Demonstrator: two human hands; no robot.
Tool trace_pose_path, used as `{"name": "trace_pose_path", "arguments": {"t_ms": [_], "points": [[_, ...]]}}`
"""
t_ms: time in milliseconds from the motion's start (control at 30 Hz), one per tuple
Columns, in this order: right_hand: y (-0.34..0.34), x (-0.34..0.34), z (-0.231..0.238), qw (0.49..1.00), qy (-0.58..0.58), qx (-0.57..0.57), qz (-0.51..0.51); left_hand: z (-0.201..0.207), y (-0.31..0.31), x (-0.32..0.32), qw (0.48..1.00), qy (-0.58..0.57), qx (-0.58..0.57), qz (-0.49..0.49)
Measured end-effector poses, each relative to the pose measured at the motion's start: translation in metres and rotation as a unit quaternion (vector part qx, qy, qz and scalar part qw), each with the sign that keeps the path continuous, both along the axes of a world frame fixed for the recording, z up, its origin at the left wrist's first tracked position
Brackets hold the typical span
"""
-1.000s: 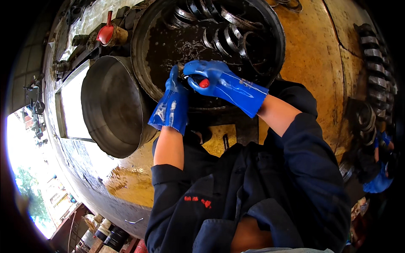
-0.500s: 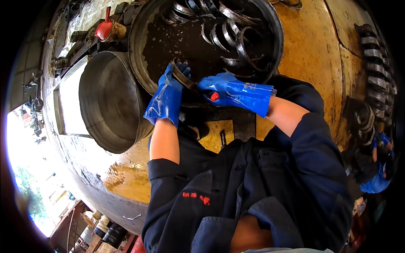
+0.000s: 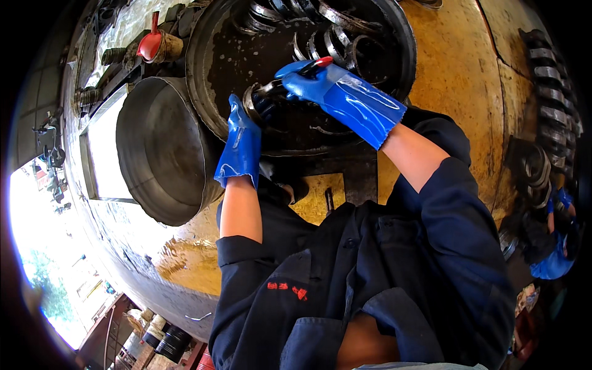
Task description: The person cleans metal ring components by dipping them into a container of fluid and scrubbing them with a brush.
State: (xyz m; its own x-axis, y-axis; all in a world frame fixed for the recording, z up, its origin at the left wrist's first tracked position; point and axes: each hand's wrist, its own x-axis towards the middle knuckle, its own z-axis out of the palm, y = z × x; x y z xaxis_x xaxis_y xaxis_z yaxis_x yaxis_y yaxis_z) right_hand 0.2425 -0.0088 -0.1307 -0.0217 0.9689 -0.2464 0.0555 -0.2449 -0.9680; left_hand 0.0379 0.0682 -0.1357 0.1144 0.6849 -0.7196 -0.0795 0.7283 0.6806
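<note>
My left hand (image 3: 240, 137), in a long blue rubber glove, grips a curved metal half-ring (image 3: 248, 103) over the near left part of a large round pan (image 3: 198, 92). Its thumb lies outside the band and the fingers are inside the curve. My right hand (image 3: 316, 83), gloved alike, is closed on a red-ended tool (image 3: 324, 61) just right of the half-ring; the tool's working end is not clear. Dark liquid fills the pan's bottom. Several more dark, wet half-rings (image 3: 333, 46) lie in its far and right parts.
Left of the pan, a deep round metal tub (image 3: 166, 154) lies tipped toward me. A red scoop (image 3: 150, 44) rests in a small pot (image 3: 169, 48) at far left. Stacked metal rings (image 3: 550, 95) line the right side. Another person (image 3: 555, 262) in blue gloves is at far right.
My right hand has moved up and away from me, its red-ended tool now pointing farther over the pan. The half-ring in my left hand has turned and shifted slightly left.
</note>
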Motion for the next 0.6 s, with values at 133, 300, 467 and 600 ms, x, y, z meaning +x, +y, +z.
{"name": "trace_pose_path", "arguments": {"t_ms": [133,300,467,600], "points": [[0.002,-0.017,0.001,0.988,-0.110,0.023,0.110,0.008,-0.009,0.014,0.997,0.045,0.058,-0.011],[0.012,-0.016,0.026,0.999,-0.046,-0.012,-0.011,0.008,-0.006,-0.004,0.998,0.017,0.049,-0.039],[0.021,-0.003,0.010,0.960,0.110,-0.060,-0.249,0.017,-0.003,-0.002,0.995,-0.023,0.078,-0.065],[0.009,-0.001,0.037,0.922,0.047,-0.214,-0.318,0.032,-0.002,-0.015,0.994,-0.056,0.090,-0.005]]}}
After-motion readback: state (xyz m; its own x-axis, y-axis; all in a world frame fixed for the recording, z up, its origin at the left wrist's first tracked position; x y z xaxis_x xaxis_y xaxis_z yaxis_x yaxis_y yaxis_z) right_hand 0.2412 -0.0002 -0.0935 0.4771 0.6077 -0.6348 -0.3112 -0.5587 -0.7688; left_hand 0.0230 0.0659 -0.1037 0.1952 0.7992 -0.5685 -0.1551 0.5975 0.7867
